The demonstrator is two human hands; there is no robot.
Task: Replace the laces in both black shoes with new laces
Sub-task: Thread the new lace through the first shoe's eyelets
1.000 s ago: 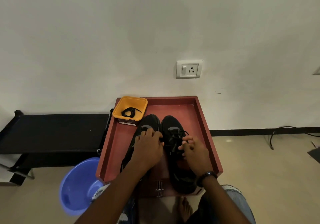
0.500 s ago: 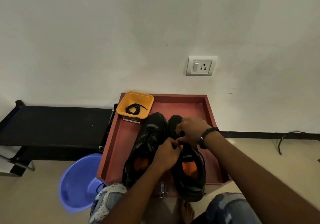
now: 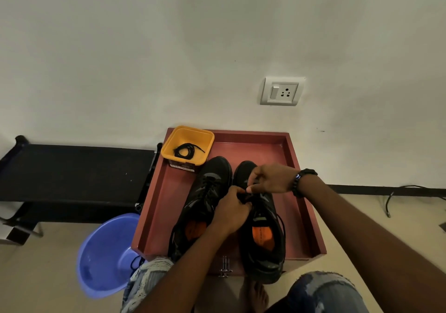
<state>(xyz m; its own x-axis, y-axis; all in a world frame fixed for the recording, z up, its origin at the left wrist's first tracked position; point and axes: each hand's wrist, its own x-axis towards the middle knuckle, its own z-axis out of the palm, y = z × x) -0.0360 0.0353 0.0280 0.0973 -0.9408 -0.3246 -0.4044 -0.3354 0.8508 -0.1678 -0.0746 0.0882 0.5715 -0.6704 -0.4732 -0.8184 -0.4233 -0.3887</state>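
Working at the lace zone of the right-hand black mesh sports shoe (image 3: 261,230), both hands meet over its tongue in the head view. The left hand (image 3: 233,212) curls its fingers onto something at the eyelets, apparently a dark lace, though the strand itself is too small to make out. Just beyond it, the right hand (image 3: 271,179), with a dark beaded wristband, pinches at the same spot. Touching the left hand's outer side lies the second black sports shoe (image 3: 202,206), untouched. Both sit in a shallow reddish-brown wooden tray (image 3: 299,192). Well beyond the hands, a yellow square plastic tub (image 3: 187,147) holds a coiled black lace (image 3: 184,150). By my reading, relacing is at an early stage: one shoe in progress, the other waiting.
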